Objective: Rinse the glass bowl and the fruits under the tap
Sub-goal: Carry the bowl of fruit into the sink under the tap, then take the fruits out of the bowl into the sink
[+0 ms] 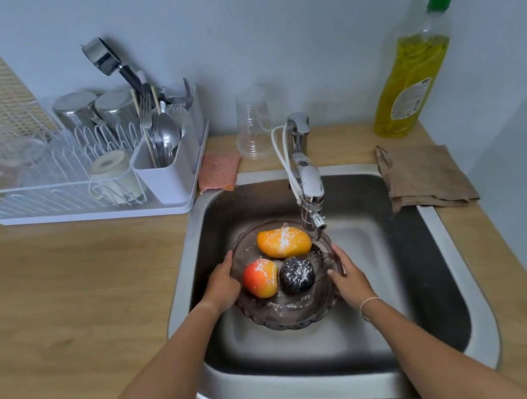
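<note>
Wooden counter (pixel 72 298), with steel sink (pixel 447 246) sunk into it; all places below given relative to this sink.

Inside sink, near middle and under spout of tap (pixel 311 194): glass bowl (pixel 286 316), smoky clear, with scalloped rim, held above sink floor. In bowl, three fruits: orange-yellow mango (pixel 284 243) at far side, red-yellow apple (pixel 260 278) at near left, dark round fruit (pixel 297 275) at near right, touching apple. White droplets or foam on all three fruits and on bowl bottom.

Left hand (pixel 222 287) gripping left rim of bowl, fingers curled around edge. Right hand (pixel 348 276) gripping right rim, thumb over edge, fingers pressed together on outside; thin bracelet (pixel 369 301) on this wrist.

Left of sink, on counter: white dish rack (pixel 78 197), large. In rack: two steel cups (pixel 99 109) upside down at back, cream mug (pixel 115 175) lying on side at front, clear glassware at far left, blurred. In rack's white cutlery holder (pixel 167 179): spoons, forks, chopsticks, steel measuring cup (pixel 103 57) with handle down.

Right of sink, over edge: folded brown cloth (pixel 424 177). Behind that cloth, against wall: tall bottle of yellow dish soap (pixel 411 72) with green cap, about full.

Behind sink, beside tap base: clear plastic cup (pixel 253 123), upside down. At sink's back left corner: orange scrub cloth (pixel 219 171).
</note>
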The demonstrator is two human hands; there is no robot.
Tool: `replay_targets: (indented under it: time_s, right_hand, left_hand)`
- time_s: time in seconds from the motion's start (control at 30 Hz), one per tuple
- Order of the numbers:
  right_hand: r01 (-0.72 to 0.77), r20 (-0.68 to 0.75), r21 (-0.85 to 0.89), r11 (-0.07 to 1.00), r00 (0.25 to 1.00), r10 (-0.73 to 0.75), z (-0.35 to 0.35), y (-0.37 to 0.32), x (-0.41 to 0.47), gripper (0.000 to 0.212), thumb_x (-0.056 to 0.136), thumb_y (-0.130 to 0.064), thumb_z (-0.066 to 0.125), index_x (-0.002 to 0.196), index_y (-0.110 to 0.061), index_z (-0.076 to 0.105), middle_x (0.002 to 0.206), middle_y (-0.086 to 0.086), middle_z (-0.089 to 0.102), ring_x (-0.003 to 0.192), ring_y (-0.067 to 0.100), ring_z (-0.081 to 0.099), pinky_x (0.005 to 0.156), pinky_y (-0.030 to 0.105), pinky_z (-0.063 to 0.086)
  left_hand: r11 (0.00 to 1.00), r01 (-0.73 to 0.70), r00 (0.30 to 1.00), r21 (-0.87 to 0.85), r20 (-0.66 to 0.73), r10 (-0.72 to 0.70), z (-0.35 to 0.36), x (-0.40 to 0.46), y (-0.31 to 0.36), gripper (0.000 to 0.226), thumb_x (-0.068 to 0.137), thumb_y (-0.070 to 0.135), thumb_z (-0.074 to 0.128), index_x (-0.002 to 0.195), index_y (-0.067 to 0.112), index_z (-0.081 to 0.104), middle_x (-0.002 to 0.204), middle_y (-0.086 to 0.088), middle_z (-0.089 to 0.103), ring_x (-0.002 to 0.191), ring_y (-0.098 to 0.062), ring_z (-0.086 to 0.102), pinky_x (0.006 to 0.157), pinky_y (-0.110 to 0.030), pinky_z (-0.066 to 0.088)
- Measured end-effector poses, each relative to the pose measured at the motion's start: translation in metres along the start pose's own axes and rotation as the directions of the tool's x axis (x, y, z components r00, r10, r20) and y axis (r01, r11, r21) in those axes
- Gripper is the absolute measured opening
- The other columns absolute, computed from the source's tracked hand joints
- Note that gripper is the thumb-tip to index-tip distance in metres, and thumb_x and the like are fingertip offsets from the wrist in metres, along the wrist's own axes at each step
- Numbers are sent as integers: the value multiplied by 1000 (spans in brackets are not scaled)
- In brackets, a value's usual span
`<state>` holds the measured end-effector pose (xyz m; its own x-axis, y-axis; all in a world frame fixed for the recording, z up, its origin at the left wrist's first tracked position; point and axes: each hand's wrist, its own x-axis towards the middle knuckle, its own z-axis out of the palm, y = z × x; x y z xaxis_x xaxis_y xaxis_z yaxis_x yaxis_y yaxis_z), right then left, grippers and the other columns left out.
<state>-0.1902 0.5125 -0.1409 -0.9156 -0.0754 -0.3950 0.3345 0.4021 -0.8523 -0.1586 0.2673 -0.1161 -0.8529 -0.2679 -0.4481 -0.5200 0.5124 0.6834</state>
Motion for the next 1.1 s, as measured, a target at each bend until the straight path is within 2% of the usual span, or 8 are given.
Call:
replay_targets:
  time_s: [0.3,0.43,0.57,0.63,0.73,0.8,1.03,1.1]
  right_hand:
    - [21,-11,-61,998,1000,-22,-2,-1,-4,58,93,-9,49,145,-22,27,149,3,36,134,23,37,108,37,36]
    - [173,-51,-267,948,980,-193,-4,-7,-5,59,88,-16,57,141,-18,33,146,3,36,133,21,37,109,33,33]
    - [312,68,-360,879,949,-309,0,-14,-11,67,82,-31,64,141,-26,33,146,-3,37,133,18,37,108,35,36]
    - [344,143,-468,814,939,-314,4,-14,-11,75,78,-40,65,143,-29,28,149,-4,34,136,18,33,114,37,29]
    - [397,220,-619,678,916,-335,9,-14,-9,84,76,-50,64,145,-29,22,150,-5,32,140,15,26,120,39,6]
    - [413,240,-630,658,909,-340,13,-17,-7,87,74,-51,65,145,-28,20,150,-4,32,141,14,25,118,36,1]
    - [382,258,-616,689,924,-281,19,-22,-6,90,74,-48,68,145,-29,17,150,-2,33,143,24,18,118,37,9]
    - [391,268,-608,691,920,-286,20,-21,-4,90,74,-47,68,146,-29,16,150,-3,33,143,22,18,118,36,7]
  left_hand:
    - [1000,-22,1000,3,14,22,-2,-6,0,68,88,-5,39,148,17,16,149,-11,29,136,-28,33,107,-33,33]
    - [995,-96,995,21,-9,97,-5,-13,2,70,84,2,49,147,19,22,155,-5,18,141,-25,21,112,-36,26]
    - [950,-247,968,188,83,236,-6,-21,6,76,80,20,64,145,26,25,157,0,13,144,-23,13,117,-40,22]
    - [908,-306,949,285,170,267,-4,-23,7,82,78,29,69,145,28,23,157,2,12,144,-22,14,114,-38,24]
    - [857,-343,936,385,214,279,1,-19,7,91,74,37,73,146,27,19,156,3,14,142,-21,20,113,-36,29]
    - [842,-344,937,415,214,277,4,-14,6,95,71,38,74,147,27,18,155,4,16,140,-21,24,113,-38,31]
    - [830,-364,930,422,217,297,9,-3,4,94,70,31,77,146,23,22,152,1,24,137,-20,29,113,-37,30]
    - [823,-374,927,428,211,311,10,-1,3,92,70,29,77,145,22,24,151,1,26,137,-20,29,114,-34,28]
